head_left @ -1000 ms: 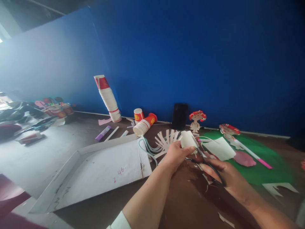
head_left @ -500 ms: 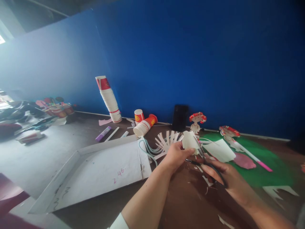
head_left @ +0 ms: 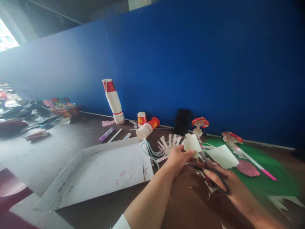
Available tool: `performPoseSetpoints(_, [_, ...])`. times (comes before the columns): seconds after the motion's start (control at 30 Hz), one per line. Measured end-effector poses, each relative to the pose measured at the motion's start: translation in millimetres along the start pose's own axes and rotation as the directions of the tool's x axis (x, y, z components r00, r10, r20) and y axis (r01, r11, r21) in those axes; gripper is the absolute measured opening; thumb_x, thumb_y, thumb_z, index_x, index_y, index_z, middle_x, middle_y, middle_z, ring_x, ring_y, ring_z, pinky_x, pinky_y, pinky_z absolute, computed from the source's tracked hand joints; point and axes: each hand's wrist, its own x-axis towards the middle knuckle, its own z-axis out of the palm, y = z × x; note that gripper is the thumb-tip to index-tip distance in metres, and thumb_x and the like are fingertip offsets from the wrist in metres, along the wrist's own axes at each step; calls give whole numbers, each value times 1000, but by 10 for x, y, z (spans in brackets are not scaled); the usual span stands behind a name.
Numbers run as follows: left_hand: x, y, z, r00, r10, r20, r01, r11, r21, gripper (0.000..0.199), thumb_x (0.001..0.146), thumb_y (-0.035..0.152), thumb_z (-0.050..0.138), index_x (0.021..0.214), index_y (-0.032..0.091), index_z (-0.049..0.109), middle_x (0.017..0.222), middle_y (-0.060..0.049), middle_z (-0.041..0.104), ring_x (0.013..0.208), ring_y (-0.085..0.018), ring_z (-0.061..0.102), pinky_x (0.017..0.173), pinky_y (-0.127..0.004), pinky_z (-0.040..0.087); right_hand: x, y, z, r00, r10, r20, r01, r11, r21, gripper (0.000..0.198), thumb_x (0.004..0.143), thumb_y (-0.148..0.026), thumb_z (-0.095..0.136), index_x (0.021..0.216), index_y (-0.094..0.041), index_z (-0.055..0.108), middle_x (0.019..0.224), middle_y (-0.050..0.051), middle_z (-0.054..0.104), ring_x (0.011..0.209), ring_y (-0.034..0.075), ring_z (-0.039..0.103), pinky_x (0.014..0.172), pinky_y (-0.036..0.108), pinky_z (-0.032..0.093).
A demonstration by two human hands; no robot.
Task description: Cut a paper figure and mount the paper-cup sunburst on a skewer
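Observation:
Between the thumb and fingers of my left hand [head_left: 177, 158] is a small piece of cream paper [head_left: 191, 142] with a cut, uneven edge. My right hand [head_left: 225, 181] grips black-handled scissors [head_left: 218, 176], whose blades reach the right side of that paper. Just behind my left hand lies a cup cut into a fan of white strips [head_left: 168, 143]. To the right of the scissors are a cream paper sheet [head_left: 224, 156] and a pink paper cutout [head_left: 247, 168]. Paper scraps [head_left: 211, 187] lie under my right hand.
A shallow white box lid [head_left: 102, 178] lies to the left. Behind it stand a tall stack of paper cups [head_left: 113, 103] and a purple glue stick [head_left: 106, 134]. A black phone [head_left: 182, 121] leans on the blue partition [head_left: 190, 63]. A pink-capped marker [head_left: 258, 163] rests over a green patch.
The view has shifted slightly, so the scene sits a little further right and lower. My hands keep their hold on the paper and scissors, with the blades still at the paper's right edge.

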Motion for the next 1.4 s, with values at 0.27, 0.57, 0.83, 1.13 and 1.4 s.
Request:
performPoseSetpoints(0.27, [-24,15,4,1000,1,21,-1,1000,-27,16,70,26,77,69,14,67,57,3,56,54,-9,45,56,-23,33,-9,-47,5,1000,12,-10,-12,1000,23,44,82,-58,68,112,-28,81,122,7,76,119,35,65,105,40,49])
performPoseSetpoints(0.57, [-17,-13,14,999,-30,39,31,999,-30,12,74,25,76,73,15,70,59,2,61,56,-11,52,59,-23,41,-1,-5,16,1000,-4,-6,4,999,-36,50,84,-59,66,119,-25,78,129,10,72,127,38,59,110,47,43])
performPoseSetpoints(0.83, [22,-90,4,999,-6,35,5,1000,25,20,69,34,79,74,17,72,66,-3,68,61,-17,59,62,-28,45,12,56,11,999,-17,-36,13,995,-96,52,84,-61,64,116,-23,80,124,10,74,132,40,55,113,50,40])
performPoseSetpoints(1.13, [2,-62,17,1000,-9,4,9,998,64,19,68,33,79,76,18,72,67,-3,68,62,-19,60,65,-30,46,-3,11,0,1000,3,-21,-5,996,-86,53,83,-61,65,113,-21,81,107,12,78,123,41,60,112,52,39])
performPoseSetpoints(1.4, [8,-69,23,1000,-5,13,4,1000,31,14,69,28,77,74,17,71,65,-2,67,62,-17,60,66,-29,46,-15,51,-4,999,34,-4,-35,999,-32,52,85,-58,65,115,-19,80,81,9,76,85,32,72,88,46,57])
